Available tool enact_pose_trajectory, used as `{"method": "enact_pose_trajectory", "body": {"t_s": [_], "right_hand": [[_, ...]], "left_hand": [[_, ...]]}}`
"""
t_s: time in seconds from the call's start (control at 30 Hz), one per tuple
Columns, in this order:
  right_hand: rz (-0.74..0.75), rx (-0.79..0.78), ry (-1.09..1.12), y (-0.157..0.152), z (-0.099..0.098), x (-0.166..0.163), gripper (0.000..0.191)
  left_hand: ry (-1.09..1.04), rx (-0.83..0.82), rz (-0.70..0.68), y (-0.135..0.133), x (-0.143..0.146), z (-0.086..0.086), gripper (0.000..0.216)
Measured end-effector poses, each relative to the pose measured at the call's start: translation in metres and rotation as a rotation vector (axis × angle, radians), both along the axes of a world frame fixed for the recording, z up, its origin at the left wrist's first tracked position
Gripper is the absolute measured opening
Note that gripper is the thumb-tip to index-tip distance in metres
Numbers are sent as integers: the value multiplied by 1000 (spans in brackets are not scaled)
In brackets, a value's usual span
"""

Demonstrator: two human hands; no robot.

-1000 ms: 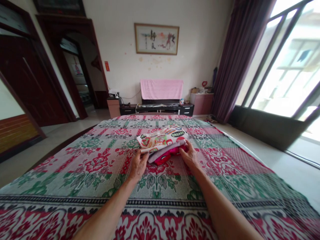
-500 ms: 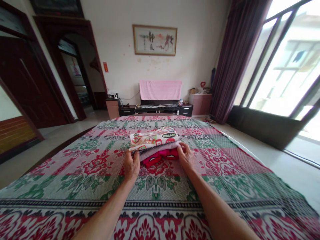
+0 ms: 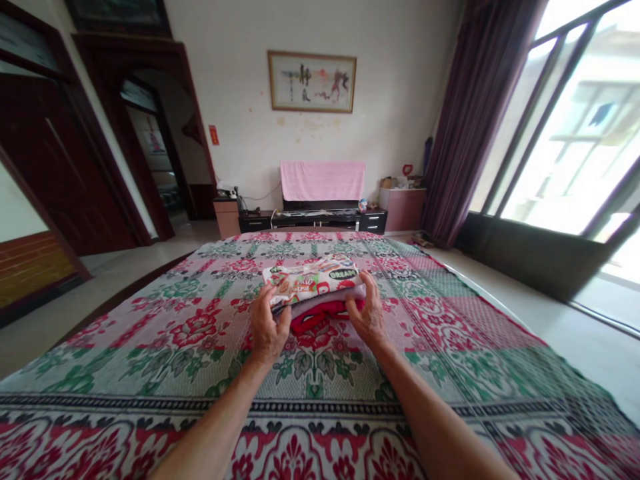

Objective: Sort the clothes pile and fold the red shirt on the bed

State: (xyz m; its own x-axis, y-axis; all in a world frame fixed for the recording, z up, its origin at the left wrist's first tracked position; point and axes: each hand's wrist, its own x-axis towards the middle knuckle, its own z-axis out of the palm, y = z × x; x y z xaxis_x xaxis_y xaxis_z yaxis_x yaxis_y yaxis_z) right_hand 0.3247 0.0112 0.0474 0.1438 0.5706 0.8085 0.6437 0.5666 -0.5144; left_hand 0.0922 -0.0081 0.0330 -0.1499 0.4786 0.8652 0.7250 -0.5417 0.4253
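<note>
A small pile of folded clothes lies on the patterned cloth in front of me. Its top piece is a white printed garment (image 3: 313, 280) with colourful lettering, among it the word "DREAM". Under that come a greyish-lilac folded piece (image 3: 306, 306) and a red one (image 3: 320, 316) at the bottom. My left hand (image 3: 269, 325) grips the pile's left end, thumb at the front edge and fingers along the side. At the right end, my right hand (image 3: 368, 312) clasps it the same way, its thumb by the red layer. The pile's far side is hidden.
The red, green and white floral cloth (image 3: 200, 373) covers a broad surface. Beyond it stand a low black cabinet (image 3: 373, 222) and a screen draped with a pink towel (image 3: 323, 179). A purple curtain (image 3: 465, 120) and windows are on the right, doorways on the left.
Both hands have moved from the near corners of the top garment to the two ends of the pile. The top garment's front edge now lies lower and flatter. The view has shifted slightly.
</note>
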Motion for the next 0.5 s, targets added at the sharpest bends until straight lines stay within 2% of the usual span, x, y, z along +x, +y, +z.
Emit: {"method": "enact_pose_trajectory", "body": {"t_s": [0.2,0.5], "right_hand": [[-21,-144,32,4,-8,1,59],[-46,-183,-10,7,-17,2,61]], "left_hand": [[12,-66,-14,0,1,-2,27],[-93,-264,51,5,-8,1,34]]}}
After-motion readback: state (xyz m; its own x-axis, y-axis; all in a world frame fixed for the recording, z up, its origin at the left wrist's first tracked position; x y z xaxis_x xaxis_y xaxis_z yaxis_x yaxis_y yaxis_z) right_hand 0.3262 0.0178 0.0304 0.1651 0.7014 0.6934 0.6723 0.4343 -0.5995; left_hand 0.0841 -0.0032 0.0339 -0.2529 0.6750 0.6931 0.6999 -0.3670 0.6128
